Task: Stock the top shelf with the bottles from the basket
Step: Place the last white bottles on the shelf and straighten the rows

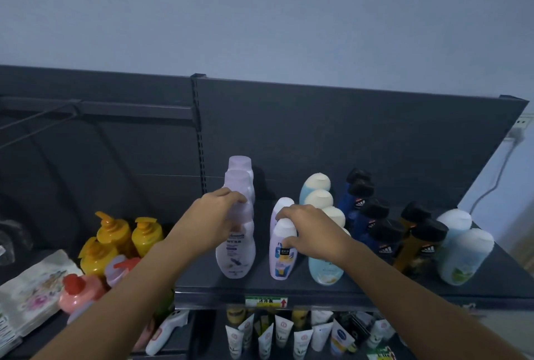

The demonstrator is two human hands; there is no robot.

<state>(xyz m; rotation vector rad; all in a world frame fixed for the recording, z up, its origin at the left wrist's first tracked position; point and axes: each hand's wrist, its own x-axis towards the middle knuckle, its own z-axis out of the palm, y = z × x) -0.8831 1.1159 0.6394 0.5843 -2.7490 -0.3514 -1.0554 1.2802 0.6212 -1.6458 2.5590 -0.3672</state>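
Observation:
On the dark top shelf (pixel 289 287) stand rows of bottles. My left hand (pixel 213 215) grips the cap of the front lilac bottle (pixel 235 255), with two more lilac bottles lined up behind it. My right hand (pixel 309 229) holds the top of a white bottle with a blue and yellow label (pixel 281 255), and a similar bottle stands behind that one. To the right are pale blue bottles with cream caps (pixel 325 270), dark blue bottles with black caps (pixel 375 232), amber bottles (pixel 416 244) and two large white bottles (pixel 462 255). No basket is in view.
Left of the shelf stand yellow pump bottles (pixel 115 232), a red pump bottle (pixel 78 293) and floral tissue packs (pixel 34 287). The lower shelf holds several tubes (pixel 289 333). A price tag (pixel 267 302) sits on the shelf edge. A dark back panel (pixel 318 134) rises behind.

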